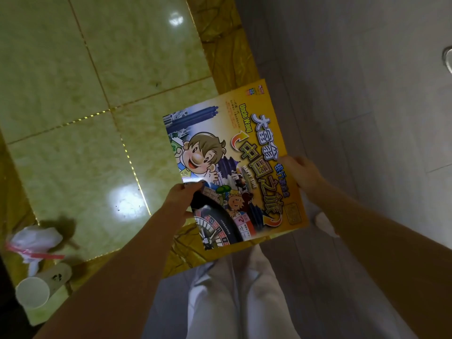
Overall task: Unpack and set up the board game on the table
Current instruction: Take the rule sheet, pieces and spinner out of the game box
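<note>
A flat yellow board game box (234,165) with a cartoon boy and a roulette wheel on its lid hangs in the air over the right edge of the table (97,94). My left hand (182,199) grips the box's left edge, thumb on the lid. My right hand (303,173) grips the opposite edge, its fingers under the box. The box is closed and tilted, partly above the table's golden rim (220,45) and partly above the floor.
The table top is glossy green-yellow tile with gold seams. At its near left lie a crumpled white bag with a red strip (36,243) and a paper cup on its side (44,287). Grey floor (367,94) lies to the right; my pale-trousered legs are below.
</note>
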### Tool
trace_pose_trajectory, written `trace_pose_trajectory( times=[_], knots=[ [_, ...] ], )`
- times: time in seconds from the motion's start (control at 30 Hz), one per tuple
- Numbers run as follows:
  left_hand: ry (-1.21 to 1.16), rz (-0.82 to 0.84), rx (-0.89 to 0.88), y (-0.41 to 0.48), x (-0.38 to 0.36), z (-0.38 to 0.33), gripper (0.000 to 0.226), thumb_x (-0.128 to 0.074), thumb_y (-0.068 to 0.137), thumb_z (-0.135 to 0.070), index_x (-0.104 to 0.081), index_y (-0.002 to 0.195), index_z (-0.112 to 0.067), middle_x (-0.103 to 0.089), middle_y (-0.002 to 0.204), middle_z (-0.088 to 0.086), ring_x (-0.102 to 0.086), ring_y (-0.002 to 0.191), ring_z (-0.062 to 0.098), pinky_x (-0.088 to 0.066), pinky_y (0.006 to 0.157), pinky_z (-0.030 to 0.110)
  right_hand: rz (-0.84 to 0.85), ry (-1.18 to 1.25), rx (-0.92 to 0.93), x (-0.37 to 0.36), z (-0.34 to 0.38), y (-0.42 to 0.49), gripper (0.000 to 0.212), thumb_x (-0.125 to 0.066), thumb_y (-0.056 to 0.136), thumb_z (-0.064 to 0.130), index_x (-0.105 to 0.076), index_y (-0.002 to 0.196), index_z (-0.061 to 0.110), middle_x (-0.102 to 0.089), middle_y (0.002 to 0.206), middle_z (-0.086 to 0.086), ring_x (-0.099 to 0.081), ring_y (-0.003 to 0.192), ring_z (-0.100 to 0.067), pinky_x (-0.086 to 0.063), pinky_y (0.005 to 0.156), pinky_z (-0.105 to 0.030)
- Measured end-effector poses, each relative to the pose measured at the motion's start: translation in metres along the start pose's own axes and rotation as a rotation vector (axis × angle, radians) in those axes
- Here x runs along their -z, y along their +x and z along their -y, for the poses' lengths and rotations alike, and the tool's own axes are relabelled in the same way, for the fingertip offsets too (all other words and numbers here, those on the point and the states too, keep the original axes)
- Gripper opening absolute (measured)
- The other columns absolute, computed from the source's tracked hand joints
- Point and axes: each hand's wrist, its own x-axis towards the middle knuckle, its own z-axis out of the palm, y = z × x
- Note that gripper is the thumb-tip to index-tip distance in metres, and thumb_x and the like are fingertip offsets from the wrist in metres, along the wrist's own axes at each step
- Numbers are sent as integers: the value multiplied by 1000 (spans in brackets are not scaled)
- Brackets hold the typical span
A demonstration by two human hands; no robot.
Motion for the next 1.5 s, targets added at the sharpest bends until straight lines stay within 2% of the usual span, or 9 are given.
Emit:
trace_pose_trajectory(
  times=[0.27,0.5,0.63,0.8,0.9,1.0,1.2,1.37,1.5],
  knots=[
    [7,-161,-116,-10,8,3,43,-76,79,-35,-59,106,-5,-66,102,15,-65,86,27,-55,73,37,-32,58,111,-3,6,-22,32,-60,84,50,-56,99,21,-69,102,-7,-70,89,-22,-56,85,-49],
    [96,-333,-186,-28,56,6,54,-68,83,-47,-54,119,-9,-57,115,14,-60,103,31,-52,86,38,361,110,66,-23,38,-47,27,-63,90,26,-58,115,18,-73,101,-2,-72,86,-17,-53,74,-33],
    [234,-414,-532,-64,68,16,67,-70,83,-44,-45,139,-16,-37,138,10,-43,124,20,-37,103,28,388,325,138,-57,69,-67,30,-65,87,11,-58,116,13,-73,102,-7,-72,86,-20,-57,73,-36],
    [333,-187,-900,-108,71,40,79,-54,74,-73,-51,134,-22,-39,133,0,-39,127,8,-35,102,13,364,103,340,-109,104,-104,47,-72,84,22,-50,125,14,-63,118,-4,-64,104,-17,-52,92,-39],
    [229,-97,-886,-126,74,48,92,-59,70,-75,-40,144,-23,-34,135,-3,-38,128,4,-39,85,1,457,63,434,-144,116,-130,40,-65,91,21,-47,126,17,-59,120,-1,-60,108,-14,-51,95,-37],
    [118,-130,-841,-127,87,46,94,-71,66,-58,-34,145,-23,-40,132,-7,-48,121,4,-50,81,15,518,12,459,-174,125,-147,36,-59,95,16,-47,129,17,-61,114,0,-61,107,-16,-50,97,-39],
    [-112,-351,-696,-113,150,39,43,-57,69,-28,-55,112,-24,-66,93,-8,-59,79,5,-47,70,21,688,-139,390,-230,130,-159,26,-51,99,23,-54,124,22,-60,123,1,-61,108,-14,-50,93,-33],
    [-486,-286,-526,-99,208,31,21,-45,91,-6,-55,110,-11,-61,93,5,-58,89,23,-54,79,42,342,-356,44,-252,114,-137,21,-47,97,19,-54,108,4,-60,77,-10,-59,61,-18,-49,53,-26],
    [-571,-248,-466,-89,246,18,24,-39,90,-6,-56,107,-9,-61,105,14,-61,96,26,-58,83,43,304,-265,-279,-264,99,-127,37,-55,93,39,-44,117,13,-50,74,-8,-47,52,-15,-44,47,-23]
  ],
)
